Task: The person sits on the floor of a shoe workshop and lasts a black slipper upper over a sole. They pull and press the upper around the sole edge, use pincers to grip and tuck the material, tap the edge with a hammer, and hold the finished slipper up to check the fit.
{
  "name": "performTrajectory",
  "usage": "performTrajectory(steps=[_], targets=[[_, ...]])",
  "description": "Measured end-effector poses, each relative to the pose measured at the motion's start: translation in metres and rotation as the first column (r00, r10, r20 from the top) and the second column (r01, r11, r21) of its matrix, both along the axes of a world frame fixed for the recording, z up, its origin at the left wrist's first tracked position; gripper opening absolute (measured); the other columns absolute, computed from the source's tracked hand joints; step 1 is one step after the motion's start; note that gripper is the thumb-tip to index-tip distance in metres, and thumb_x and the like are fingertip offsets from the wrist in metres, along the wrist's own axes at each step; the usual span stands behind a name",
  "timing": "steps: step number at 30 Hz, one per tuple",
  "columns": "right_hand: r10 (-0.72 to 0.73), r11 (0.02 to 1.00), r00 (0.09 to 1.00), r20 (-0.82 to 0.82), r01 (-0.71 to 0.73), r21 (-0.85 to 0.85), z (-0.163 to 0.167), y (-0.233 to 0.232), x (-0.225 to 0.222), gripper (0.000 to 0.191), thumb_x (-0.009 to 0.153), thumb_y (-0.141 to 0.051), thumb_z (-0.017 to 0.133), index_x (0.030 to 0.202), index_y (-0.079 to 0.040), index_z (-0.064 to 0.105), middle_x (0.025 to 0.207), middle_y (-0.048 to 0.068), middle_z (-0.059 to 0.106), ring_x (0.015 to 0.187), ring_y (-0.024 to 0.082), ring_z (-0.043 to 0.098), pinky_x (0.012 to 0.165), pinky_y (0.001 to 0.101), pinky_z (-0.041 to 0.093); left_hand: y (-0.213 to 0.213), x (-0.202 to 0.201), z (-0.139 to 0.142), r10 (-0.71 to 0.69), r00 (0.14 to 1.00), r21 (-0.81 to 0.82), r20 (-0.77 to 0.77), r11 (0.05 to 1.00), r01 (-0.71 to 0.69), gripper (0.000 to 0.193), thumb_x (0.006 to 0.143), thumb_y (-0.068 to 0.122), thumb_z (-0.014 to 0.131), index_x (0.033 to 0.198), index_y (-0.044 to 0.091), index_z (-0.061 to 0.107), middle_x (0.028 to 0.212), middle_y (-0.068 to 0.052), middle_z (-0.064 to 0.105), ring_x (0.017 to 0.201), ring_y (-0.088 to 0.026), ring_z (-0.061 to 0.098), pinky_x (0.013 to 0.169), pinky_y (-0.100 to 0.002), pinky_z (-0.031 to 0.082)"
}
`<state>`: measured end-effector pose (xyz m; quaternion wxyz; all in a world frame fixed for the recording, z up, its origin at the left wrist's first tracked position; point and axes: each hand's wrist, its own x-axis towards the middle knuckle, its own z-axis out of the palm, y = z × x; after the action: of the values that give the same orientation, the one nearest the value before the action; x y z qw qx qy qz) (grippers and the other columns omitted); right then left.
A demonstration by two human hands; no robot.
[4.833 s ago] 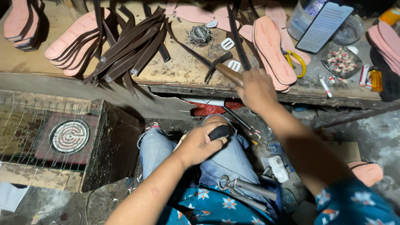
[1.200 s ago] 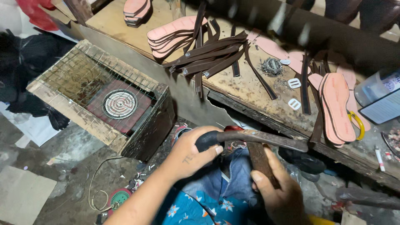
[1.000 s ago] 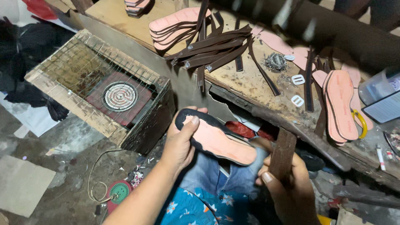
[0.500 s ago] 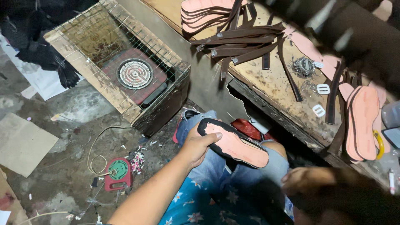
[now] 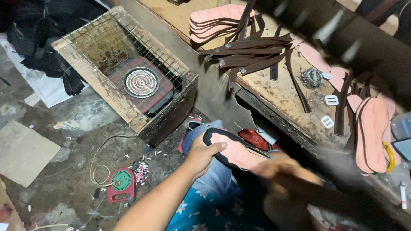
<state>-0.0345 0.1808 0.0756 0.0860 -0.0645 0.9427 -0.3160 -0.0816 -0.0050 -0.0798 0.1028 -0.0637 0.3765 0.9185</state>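
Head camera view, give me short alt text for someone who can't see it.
A person's left hand grips a pink shoe sole with a black rim over their lap, while the right hand is a motion blur at its far end. Ahead is a wooden workbench with brown straps and stacked pink soles; a caged electric hotplate sits on the floor.

I see one pink sandal sole (image 5: 233, 153) — black-edged, flat side up — held tilted over my lap.
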Motion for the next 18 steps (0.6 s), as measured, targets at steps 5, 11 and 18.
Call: performTrajectory(steps=[5, 11, 18], targets=[[0.059, 0.969, 0.979, 0.193, -0.103, 0.225, -0.023, 0.000, -0.001, 0.037, 0.094, -0.036, 0.070, 0.117, -0.008, 0.062, 0.095, 0.016, 0.075, 0.093, 0.029, 0.071, 0.085, 0.0393, 0.052, 0.002, 0.003, 0.008, 0.067, 0.994, -0.135, -0.082, 0.988, -0.077, 0.033, 0.088, -0.004, 0.071, 0.120, -0.002, 0.064, 0.108, -0.009, 0.070, 0.099, -0.018, 0.068, 0.090, -0.035, 0.055], [-0.178, 0.889, 0.978, -0.112, 0.111, -0.443, -0.019, 0.060, 0.027, 0.050, 0.087, -0.013, 0.064, 0.133, 0.004, 0.057, 0.104, 0.015, 0.072, 0.093, 0.024, 0.069, 0.089, 0.0372, 0.052, -0.028, 0.011, 0.076, 0.034, 0.975, -0.255, -0.220, 0.963, -0.091, 0.038, 0.085, 0.002, 0.072, 0.122, -0.002, 0.065, 0.116, -0.010, 0.072, 0.105, -0.016, 0.068, 0.097, -0.033, 0.053], [-0.264, 0.709, 0.965, -0.011, 0.186, -0.680, -0.008, 0.070, 0.026, 0.054, 0.092, -0.009, 0.061, 0.143, 0.004, 0.054, 0.114, 0.018, 0.072, 0.092, 0.021, 0.071, 0.077, 0.0351, 0.060, -0.051, 0.020, 0.162, -0.178, 0.908, -0.576, -0.379, 0.814, -0.080, 0.038, 0.087, 0.014, 0.075, 0.121, 0.000, 0.066, 0.118, -0.008, 0.074, 0.106, -0.013, 0.068, 0.097, -0.030, 0.054]])
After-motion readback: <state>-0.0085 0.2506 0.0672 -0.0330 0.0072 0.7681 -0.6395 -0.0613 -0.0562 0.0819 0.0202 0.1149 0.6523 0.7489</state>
